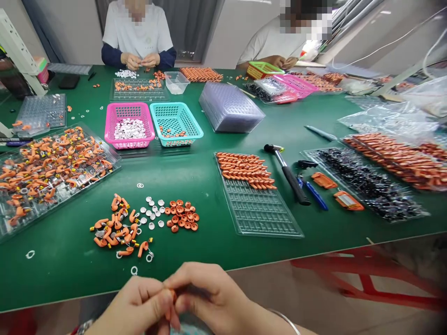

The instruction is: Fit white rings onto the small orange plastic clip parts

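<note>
Hammer [288, 174] beside part-filled tray [258, 204]

The small orange piece [172, 295] pinched between the left hand [139, 304] and right hand [209, 298] is mostly hidden by fingertips, its shape unreadable. Both wrists are cut off by the bottom edge. The desk's [195, 179] right end is blurred.

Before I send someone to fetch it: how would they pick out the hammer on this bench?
Start at the green table and find the clear tray half filled with orange parts, right of centre. The hammer lies just right of that tray, beside a blue pen. It alone has a dark metal head and a thick black grip.
</note>
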`<state>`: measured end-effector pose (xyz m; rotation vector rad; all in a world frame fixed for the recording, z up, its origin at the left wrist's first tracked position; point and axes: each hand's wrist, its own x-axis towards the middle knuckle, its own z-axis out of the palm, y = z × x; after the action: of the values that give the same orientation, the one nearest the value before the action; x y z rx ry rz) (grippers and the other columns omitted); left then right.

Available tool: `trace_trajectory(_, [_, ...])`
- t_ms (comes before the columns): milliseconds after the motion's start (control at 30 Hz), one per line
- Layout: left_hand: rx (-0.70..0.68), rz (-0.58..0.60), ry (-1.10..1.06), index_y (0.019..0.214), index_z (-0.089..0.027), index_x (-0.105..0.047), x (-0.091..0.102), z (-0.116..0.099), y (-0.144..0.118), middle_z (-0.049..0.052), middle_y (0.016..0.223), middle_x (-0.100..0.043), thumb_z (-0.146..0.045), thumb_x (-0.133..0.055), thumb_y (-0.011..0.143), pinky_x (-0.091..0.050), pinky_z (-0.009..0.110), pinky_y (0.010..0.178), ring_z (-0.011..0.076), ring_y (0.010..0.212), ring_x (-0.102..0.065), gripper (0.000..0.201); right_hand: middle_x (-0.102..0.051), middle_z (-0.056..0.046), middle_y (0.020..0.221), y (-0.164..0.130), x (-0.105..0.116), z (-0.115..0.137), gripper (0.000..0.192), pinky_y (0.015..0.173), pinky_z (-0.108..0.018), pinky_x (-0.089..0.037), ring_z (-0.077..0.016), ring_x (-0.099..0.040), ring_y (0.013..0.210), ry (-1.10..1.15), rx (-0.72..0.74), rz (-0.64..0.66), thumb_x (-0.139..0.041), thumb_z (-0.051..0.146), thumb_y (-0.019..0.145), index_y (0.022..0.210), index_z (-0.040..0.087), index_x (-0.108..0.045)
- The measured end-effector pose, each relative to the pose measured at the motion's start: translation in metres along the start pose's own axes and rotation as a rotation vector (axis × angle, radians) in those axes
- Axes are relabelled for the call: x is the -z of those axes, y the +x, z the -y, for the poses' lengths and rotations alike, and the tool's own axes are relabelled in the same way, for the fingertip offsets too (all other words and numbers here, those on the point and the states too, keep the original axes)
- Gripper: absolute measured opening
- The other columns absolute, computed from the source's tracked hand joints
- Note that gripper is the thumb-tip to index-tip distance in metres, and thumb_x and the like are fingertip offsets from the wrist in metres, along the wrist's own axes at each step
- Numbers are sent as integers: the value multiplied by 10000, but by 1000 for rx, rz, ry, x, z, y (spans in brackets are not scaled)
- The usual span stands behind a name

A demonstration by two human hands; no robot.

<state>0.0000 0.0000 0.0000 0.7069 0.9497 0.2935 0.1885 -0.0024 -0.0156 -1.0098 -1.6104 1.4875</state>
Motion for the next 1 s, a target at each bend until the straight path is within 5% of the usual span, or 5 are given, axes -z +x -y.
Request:
trace_trajectory(200, [-51,-71,-223,574,-137,-638,1,-1,16,-25,329,-529,-761,-738,563,-133,151,276,13,215,-289,632,-746,13,793,17,-7,-10,229,693,-175,-507,-86,-666,710,655,-182,-67,-848,303,757,962,243,-763])
trace_trajectory(400, [-50,-40,-293,535,-123,-627,4,7,21,7,326,-552,-705,-739,625,-133,133,266,18,205,-351,599,-748,0,753,16,-13,-16,251,656,-173,-502,-76,-648,657,780,-253,-109,-906,304,676,862,188,-781])
trace_trajectory(667, [-46,-1,-214,610,-153,-550,4,3,21,-40,365,-521,-730,-659,695,-148,134,270,12,225,-306,593,-729,-12,741,16,-14,-16,292,658,-229,-508,-109,-643,643,731,-219,-152,-884,341,692,899,174,-763])
trace_trajectory(833, [-211,-42,-4,783,-170,-571,8,16,21,-63,506,-558,-713,-648,748,-227,119,303,24,309,-377,550,-682,-19,782,12,-13,-5,113,660,-245,-523,-148,-641,709,243,116,-312,-790,192,776,875,204,-740])
trace_trajectory(1000, [-195,144,-350,731,-166,-575,5,18,26,-97,336,-430,-600,-735,749,-192,127,326,14,266,-232,463,-662,-6,838,13,-19,4,332,690,-239,-537,-151,-643,736,-11,371,-354,-700,60,795,1057,256,-644])
